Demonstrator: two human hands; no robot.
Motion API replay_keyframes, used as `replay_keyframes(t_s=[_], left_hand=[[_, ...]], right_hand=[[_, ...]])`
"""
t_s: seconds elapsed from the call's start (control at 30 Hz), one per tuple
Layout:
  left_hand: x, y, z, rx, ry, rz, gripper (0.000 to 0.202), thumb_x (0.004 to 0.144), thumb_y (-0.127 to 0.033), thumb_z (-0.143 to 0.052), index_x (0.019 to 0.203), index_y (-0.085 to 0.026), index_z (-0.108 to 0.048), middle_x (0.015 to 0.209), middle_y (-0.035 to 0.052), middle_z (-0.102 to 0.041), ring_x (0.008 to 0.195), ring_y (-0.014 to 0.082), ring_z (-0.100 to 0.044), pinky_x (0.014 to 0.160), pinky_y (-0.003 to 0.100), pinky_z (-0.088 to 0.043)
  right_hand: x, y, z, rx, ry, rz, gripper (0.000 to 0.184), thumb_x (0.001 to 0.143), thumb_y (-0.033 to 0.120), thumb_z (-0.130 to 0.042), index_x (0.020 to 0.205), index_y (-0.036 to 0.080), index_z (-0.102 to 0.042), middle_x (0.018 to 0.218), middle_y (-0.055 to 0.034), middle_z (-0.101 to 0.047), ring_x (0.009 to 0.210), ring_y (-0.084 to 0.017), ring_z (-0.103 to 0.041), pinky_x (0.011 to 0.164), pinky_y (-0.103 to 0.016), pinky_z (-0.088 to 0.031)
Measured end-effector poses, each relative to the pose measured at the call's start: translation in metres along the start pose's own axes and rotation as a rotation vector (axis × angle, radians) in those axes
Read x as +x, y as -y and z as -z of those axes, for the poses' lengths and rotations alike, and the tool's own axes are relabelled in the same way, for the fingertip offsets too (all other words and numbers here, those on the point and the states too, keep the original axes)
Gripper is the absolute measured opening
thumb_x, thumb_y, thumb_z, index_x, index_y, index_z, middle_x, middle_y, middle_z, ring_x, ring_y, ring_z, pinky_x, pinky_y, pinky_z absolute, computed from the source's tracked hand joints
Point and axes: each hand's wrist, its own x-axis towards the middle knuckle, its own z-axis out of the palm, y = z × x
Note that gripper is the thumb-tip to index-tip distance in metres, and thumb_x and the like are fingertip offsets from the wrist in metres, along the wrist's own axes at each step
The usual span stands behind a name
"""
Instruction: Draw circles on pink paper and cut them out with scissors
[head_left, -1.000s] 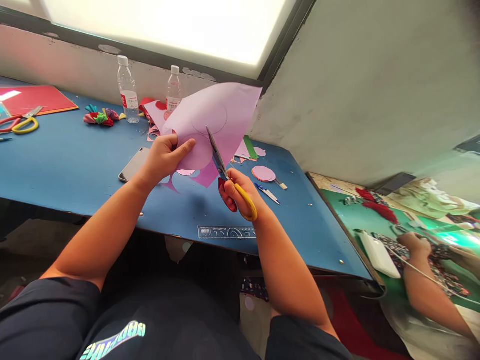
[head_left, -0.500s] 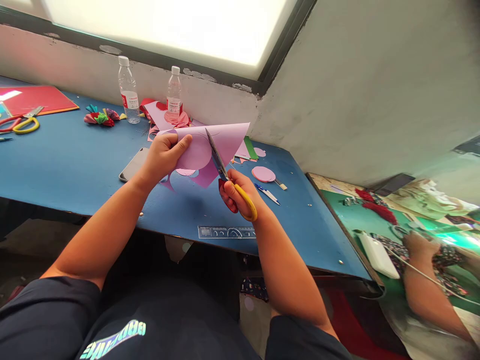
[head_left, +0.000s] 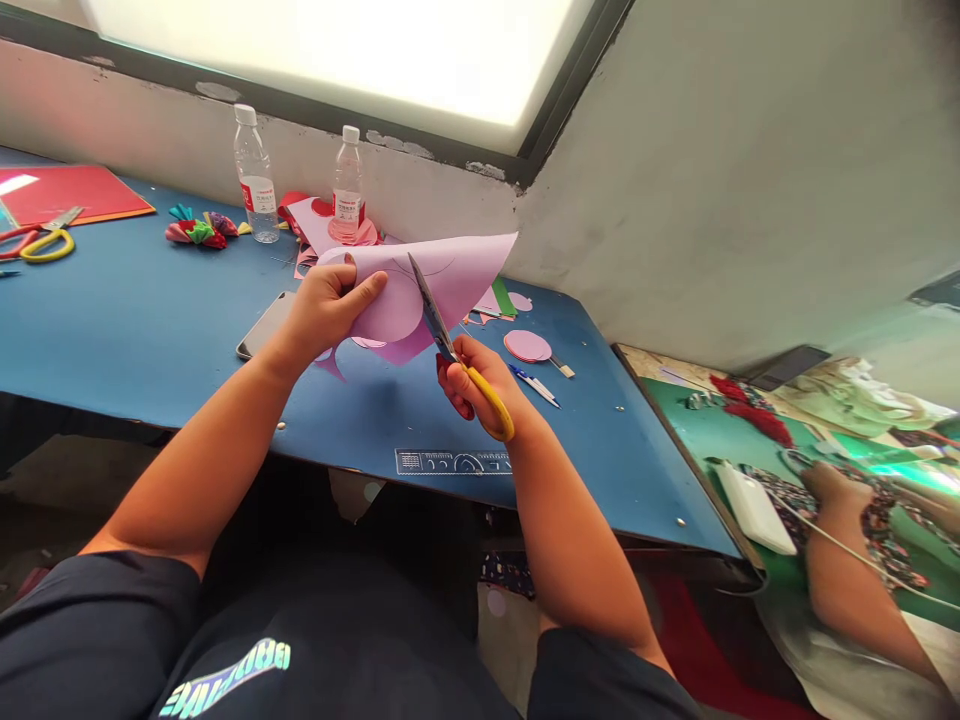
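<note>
My left hand point(head_left: 335, 303) pinches a sheet of purple paper point(head_left: 469, 272) above the blue table, thumb on the near face. Curved pencil lines run along the sheet's upper part, and a rounded, partly cut edge hangs below my thumb. My right hand point(head_left: 476, 385) is wrapped round the handles of a pair of scissors point(head_left: 433, 312), one yellow and one red. The blades point up and away, lying against the paper just right of the rounded part. Cut purple discs point(head_left: 527, 346) lie on the table beyond my right hand.
Two plastic bottles point(head_left: 259, 190) stand by the wall near paper scraps. A phone point(head_left: 264, 328) lies beside my left forearm. A clear ruler point(head_left: 450, 462), pens point(head_left: 535, 385) and other scissors point(head_left: 49, 240) lie about. At right, another person's hand point(head_left: 836, 485) works at a green table.
The purple sheet has swung slightly, its right corner now farther right and a little higher. The scissors stay at nearly the same place against it.
</note>
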Motion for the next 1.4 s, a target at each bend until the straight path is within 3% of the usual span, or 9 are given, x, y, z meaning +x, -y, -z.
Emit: replay_keyframes(t_s=[0.33,0.63,0.83,1.2,1.4], left_hand=[[-0.0009,-0.0039,0.0003,0.028,0.034,-0.004,0.077,0.105,-0.061,-0.094,0.065,-0.027,-0.037,0.068,-0.0032,-0.029,0.066,0.0144,-0.025,0.061,0.036,-0.016],[-0.0004,-0.0057,-0.0004,0.015,-0.009,-0.026,0.080,0.103,-0.068,-0.098,0.065,-0.026,-0.040,0.072,-0.0020,-0.036,0.068,0.0147,-0.029,0.060,0.036,-0.019],[-0.0009,-0.0086,-0.0020,-0.016,-0.030,-0.043,0.077,0.104,-0.063,-0.095,0.065,-0.026,-0.040,0.074,-0.0017,-0.038,0.069,0.0149,-0.029,0.059,0.037,-0.019],[-0.0002,-0.0029,0.0005,-0.033,-0.032,-0.007,0.086,0.103,-0.080,-0.097,0.066,-0.026,-0.041,0.072,-0.0032,-0.033,0.067,0.0139,-0.027,0.058,0.037,-0.016],[0.0006,-0.0032,0.0006,-0.041,-0.030,-0.019,0.084,0.104,-0.078,-0.096,0.066,-0.026,-0.042,0.072,-0.0041,-0.033,0.066,0.0132,-0.027,0.058,0.037,-0.016]], right_hand=[[-0.0011,0.0004,-0.0003,0.020,0.007,-0.011,0.092,0.093,0.117,-0.085,0.102,0.032,-0.050,0.078,0.0072,-0.053,0.057,-0.013,-0.044,0.048,-0.032,-0.037],[-0.0023,0.0013,-0.0021,0.045,0.010,-0.042,0.094,0.090,0.118,-0.085,0.100,0.032,-0.048,0.074,0.0079,-0.053,0.056,-0.013,-0.044,0.046,-0.030,-0.034],[-0.0034,0.0031,-0.0022,0.048,0.007,-0.057,0.095,0.089,0.119,-0.086,0.099,0.033,-0.047,0.076,0.0071,-0.052,0.056,-0.013,-0.044,0.044,-0.030,-0.033],[-0.0043,0.0032,-0.0016,0.037,0.011,-0.047,0.091,0.094,0.115,-0.086,0.100,0.033,-0.047,0.077,0.0061,-0.055,0.057,-0.013,-0.045,0.043,-0.029,-0.032],[-0.0051,0.0052,-0.0020,0.032,0.005,-0.062,0.093,0.092,0.117,-0.086,0.099,0.032,-0.049,0.076,0.0063,-0.054,0.057,-0.013,-0.044,0.043,-0.030,-0.031]])
